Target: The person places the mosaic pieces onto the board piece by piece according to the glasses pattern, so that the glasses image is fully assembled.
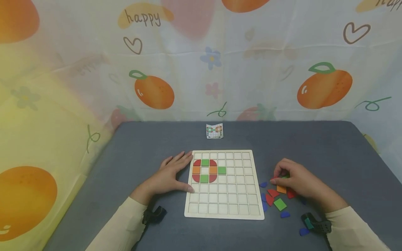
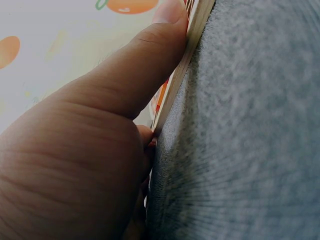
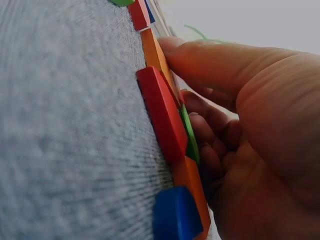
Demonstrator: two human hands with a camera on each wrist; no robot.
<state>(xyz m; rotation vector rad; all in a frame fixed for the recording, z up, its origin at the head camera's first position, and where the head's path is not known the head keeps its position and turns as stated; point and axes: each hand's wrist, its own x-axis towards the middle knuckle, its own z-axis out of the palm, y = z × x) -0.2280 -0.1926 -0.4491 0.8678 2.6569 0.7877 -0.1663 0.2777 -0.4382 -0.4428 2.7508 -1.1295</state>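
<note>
A pale wooden grid board (image 1: 222,198) lies on the table, with red, orange and green pieces forming a rounded ring at its upper left. One green square (image 1: 222,170) sits just right of that ring. My left hand (image 1: 168,176) rests along the board's left edge, thumb and fingers spread; in the left wrist view the thumb (image 2: 145,65) touches the board's rim. Right of the board, my right hand (image 1: 296,177) is low over loose pieces, thumb and curled fingers pinching a small red piece (image 1: 272,179). Its far side is hidden by the fingers.
Around the right hand lie a green square (image 1: 280,204), an orange piece (image 1: 281,189), red wedges (image 1: 269,199) and several blue pieces (image 1: 285,214). A small printed pattern card (image 1: 215,131) lies beyond the board. Behind the grey table (image 1: 150,139) hangs a patterned cloth (image 1: 188,69).
</note>
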